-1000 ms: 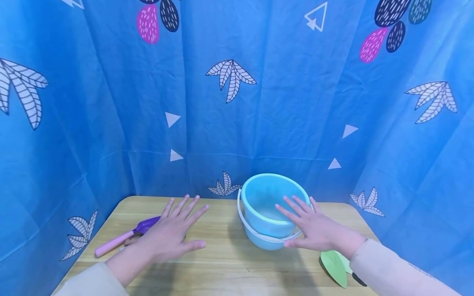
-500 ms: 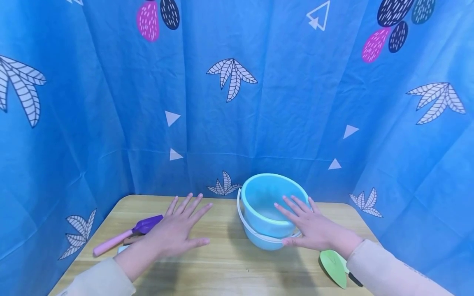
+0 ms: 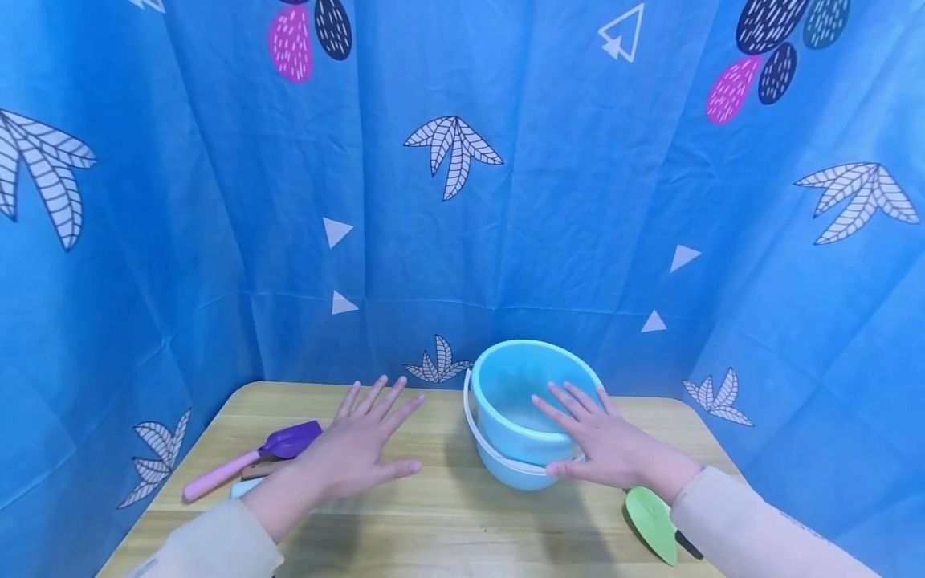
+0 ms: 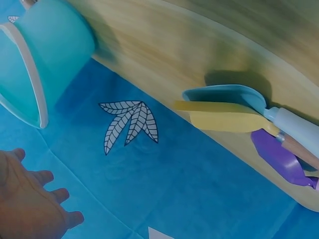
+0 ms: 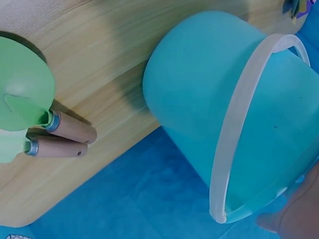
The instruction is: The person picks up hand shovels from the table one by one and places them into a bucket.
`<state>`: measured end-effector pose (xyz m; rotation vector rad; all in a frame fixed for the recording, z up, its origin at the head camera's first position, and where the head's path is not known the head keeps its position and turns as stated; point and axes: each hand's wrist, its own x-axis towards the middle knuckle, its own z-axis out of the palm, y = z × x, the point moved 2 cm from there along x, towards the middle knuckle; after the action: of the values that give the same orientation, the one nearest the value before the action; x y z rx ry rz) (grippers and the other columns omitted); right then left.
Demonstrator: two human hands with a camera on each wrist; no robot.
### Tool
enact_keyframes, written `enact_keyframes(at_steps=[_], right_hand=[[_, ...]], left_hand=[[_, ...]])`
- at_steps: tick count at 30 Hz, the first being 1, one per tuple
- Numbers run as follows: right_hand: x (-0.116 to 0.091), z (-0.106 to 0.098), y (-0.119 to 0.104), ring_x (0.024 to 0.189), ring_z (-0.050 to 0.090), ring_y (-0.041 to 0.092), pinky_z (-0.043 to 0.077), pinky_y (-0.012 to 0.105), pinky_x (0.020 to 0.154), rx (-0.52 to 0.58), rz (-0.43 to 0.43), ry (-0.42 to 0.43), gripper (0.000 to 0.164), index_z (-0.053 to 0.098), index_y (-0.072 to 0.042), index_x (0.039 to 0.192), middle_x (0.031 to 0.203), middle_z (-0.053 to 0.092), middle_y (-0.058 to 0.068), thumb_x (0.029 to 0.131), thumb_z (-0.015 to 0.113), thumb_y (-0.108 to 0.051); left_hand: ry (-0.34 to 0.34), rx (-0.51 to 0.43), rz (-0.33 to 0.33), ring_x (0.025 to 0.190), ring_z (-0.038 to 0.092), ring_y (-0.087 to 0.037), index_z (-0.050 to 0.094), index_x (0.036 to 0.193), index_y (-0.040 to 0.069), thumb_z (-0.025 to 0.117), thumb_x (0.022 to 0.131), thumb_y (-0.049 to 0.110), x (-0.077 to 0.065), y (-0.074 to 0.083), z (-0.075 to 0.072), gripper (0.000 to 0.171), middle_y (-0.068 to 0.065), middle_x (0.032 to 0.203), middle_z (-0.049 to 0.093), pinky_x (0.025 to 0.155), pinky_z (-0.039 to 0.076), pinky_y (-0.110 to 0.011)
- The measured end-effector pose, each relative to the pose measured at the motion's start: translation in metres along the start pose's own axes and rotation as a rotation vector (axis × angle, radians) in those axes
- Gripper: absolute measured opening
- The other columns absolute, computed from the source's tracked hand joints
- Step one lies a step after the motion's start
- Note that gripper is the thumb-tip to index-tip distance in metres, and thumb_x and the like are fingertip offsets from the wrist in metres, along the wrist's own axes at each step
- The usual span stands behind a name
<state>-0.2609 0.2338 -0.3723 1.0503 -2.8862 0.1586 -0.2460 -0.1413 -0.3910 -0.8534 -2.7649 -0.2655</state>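
Note:
My left hand (image 3: 350,457) is held over the table's left half, fingers spread and straight, holding nothing. Near it lie several toy shovels: a purple shovel (image 3: 291,440) with a pink handle, a yellow shovel (image 4: 227,119) and a blue shovel (image 4: 227,92). My right hand (image 3: 610,443), fingers also spread, overlaps the front right of a light blue bucket (image 3: 516,475) in the head view; contact with it cannot be made out. The bucket stands upright, its white handle (image 5: 239,109) hanging down. Two green shovels (image 5: 25,82) with brown handles lie right of it, partly under my forearm.
The wooden table (image 3: 462,530) has rounded far corners. A blue curtain (image 3: 462,257) with leaf and triangle prints hangs behind it and along both sides.
My left hand has shifted a little to the right, showing more of the shovel handles beside it. My right hand has drifted slightly left. The bucket and shovels stay put.

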Motion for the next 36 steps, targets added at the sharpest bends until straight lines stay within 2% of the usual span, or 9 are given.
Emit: enact_keyframes(at_steps=[9, 16, 26, 36], right_hand=[[0.001, 0.0, 0.001, 0.151, 0.011, 0.038, 0.008, 0.065, 0.116, 0.024, -0.021, 0.001, 0.085, 0.018, -0.025, 0.161, 0.166, 0.013, 0.012, 0.094, 0.053, -0.064], [0.0, 0.003, 0.002, 0.15, 0.014, 0.041, 0.017, 0.064, 0.116, 0.051, -0.016, -0.002, 0.082, 0.019, -0.025, 0.161, 0.166, 0.014, 0.014, 0.096, 0.056, -0.058], [0.0, 0.006, 0.003, 0.149, 0.017, 0.043, 0.02, 0.066, 0.114, 0.067, -0.017, 0.016, 0.08, 0.021, -0.026, 0.16, 0.165, 0.017, 0.014, 0.096, 0.058, -0.055], [0.003, 0.01, 0.006, 0.149, 0.02, 0.04, 0.024, 0.064, 0.113, 0.038, -0.028, 0.026, 0.08, 0.022, -0.029, 0.16, 0.165, 0.019, 0.011, 0.095, 0.053, -0.064]], left_hand=[[-0.029, -0.013, -0.006, 0.152, 0.003, -0.034, 0.013, 0.16, 0.034, 0.034, 0.089, 0.082, 0.017, 0.01, 0.004, 0.089, -0.005, 0.166, 0.007, 0.118, -0.002, -0.06], [-0.05, -0.05, -0.01, 0.152, -0.002, -0.03, 0.009, 0.16, 0.037, 0.031, 0.088, 0.084, 0.03, 0.018, 0.008, 0.089, -0.003, 0.167, 0.005, 0.119, -0.005, -0.057], [-0.073, -0.077, -0.02, 0.152, -0.001, -0.032, 0.012, 0.16, 0.037, 0.03, 0.086, 0.086, 0.041, 0.028, 0.011, 0.09, -0.003, 0.167, 0.005, 0.119, -0.005, -0.056], [-0.066, -0.089, -0.005, 0.152, 0.003, -0.035, 0.02, 0.16, 0.031, 0.033, 0.086, 0.085, 0.049, 0.033, 0.02, 0.092, -0.005, 0.166, 0.009, 0.119, -0.001, -0.058]])
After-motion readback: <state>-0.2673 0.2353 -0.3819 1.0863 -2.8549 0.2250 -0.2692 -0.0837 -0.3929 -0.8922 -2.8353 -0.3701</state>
